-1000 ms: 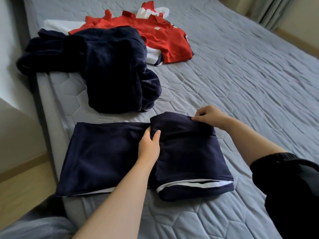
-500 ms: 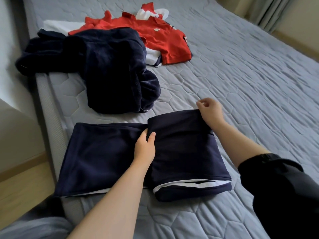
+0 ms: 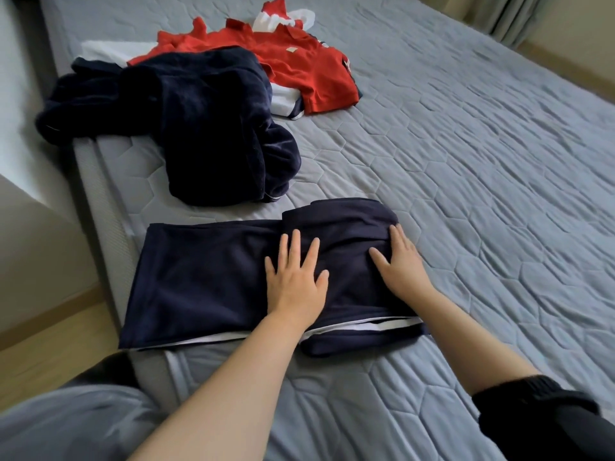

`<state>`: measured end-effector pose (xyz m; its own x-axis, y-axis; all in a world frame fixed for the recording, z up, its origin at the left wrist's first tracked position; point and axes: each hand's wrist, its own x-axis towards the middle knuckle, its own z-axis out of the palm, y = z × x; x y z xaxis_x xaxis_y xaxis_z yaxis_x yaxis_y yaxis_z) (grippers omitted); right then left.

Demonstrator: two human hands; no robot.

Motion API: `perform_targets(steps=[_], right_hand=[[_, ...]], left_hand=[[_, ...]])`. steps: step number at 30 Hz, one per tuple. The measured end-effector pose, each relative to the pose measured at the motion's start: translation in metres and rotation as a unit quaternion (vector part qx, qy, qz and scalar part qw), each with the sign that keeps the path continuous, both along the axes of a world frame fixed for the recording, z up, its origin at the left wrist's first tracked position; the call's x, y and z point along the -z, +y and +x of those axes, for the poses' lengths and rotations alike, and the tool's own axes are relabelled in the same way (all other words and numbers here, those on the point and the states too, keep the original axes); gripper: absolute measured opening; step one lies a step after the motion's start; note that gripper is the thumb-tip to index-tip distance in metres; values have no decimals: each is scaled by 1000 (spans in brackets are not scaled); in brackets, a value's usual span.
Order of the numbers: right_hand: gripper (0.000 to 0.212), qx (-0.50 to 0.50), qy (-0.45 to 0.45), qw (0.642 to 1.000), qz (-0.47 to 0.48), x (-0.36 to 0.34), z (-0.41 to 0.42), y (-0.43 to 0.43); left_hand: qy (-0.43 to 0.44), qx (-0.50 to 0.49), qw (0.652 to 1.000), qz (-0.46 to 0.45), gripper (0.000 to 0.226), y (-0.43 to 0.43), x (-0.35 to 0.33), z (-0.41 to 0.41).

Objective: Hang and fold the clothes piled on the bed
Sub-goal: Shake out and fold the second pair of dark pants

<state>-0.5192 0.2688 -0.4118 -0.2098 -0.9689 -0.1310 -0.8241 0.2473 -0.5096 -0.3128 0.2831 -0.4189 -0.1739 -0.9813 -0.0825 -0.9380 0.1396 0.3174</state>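
A navy garment (image 3: 206, 281) with white trim lies half folded near the bed's front edge, its right part doubled over the middle. My left hand (image 3: 297, 279) lies flat on it with fingers spread, at the edge of the fold. My right hand (image 3: 401, 264) presses flat on the folded part, fingers straight. Farther back, a crumpled dark navy garment (image 3: 213, 128) is heaped at the bed's left edge. Behind it lies a red polo shirt (image 3: 299, 68) on top of white clothing (image 3: 283, 101).
The grey quilted bed (image 3: 466, 181) stretches away to the right and back. A wall and wooden floor (image 3: 50, 344) run along the bed's left side. Curtains (image 3: 499, 15) hang at the far right corner. My grey-clad knee (image 3: 73, 424) shows at the bottom left.
My two hands let go of the fold's far edge and now lie flat on the garment, pressing it down. The folded part has settled flatter.
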Motion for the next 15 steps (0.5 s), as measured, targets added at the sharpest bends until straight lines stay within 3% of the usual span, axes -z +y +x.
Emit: perform_targets(steps=[3,8,10,15], right_hand=[[56,127,-169,977,22,-4,-6,1],[41,152,-396,886,188,-23,-35,7],[39,139,-375,900,175,-38,-39,4],[20,169,-197,965,32,-84,-38,-19]], left_hand=[[29,-40,998,45,66,1,3,6],[41,8,990,132,70,1,1,1],[60,19,987,151,72,-2,-4,1],[204,10,960,193,71,-9,-21,-7]])
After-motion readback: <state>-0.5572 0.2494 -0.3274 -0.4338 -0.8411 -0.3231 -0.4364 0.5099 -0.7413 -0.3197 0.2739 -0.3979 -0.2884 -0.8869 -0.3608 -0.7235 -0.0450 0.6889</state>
